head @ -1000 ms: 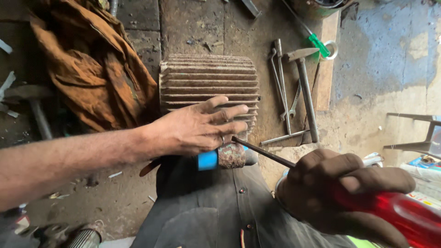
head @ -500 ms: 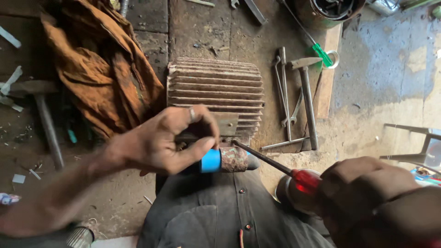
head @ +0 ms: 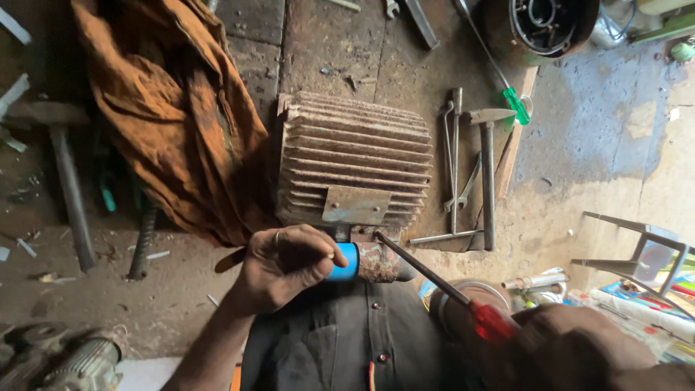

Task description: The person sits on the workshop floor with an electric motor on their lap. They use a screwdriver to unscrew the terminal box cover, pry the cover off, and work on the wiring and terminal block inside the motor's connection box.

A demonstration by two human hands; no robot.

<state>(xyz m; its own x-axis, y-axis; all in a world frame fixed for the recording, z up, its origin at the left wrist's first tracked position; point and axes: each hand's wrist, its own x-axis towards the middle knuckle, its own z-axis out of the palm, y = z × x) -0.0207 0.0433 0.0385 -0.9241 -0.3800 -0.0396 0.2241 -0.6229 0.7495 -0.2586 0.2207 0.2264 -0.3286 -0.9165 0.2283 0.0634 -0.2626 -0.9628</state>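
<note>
A rusty finned motor housing lies on the dirty floor in front of me. Below it a rusty cylindrical part with a blue band sits at my lap. My left hand is closed around the blue end of that part. My right hand, at the lower right, grips a red-handled screwdriver whose tip reaches the rusty part near the housing's bottom edge.
An orange-brown rag lies left of the housing. A hammer, wrenches and a green-handled screwdriver lie to the right. Another hammer is far left, a round motor shell at top right, a small motor at bottom left.
My left hand went from lying flat on the housing to gripping the blue-banded part. The screwdriver stayed pointed at the part while the view drew back.
</note>
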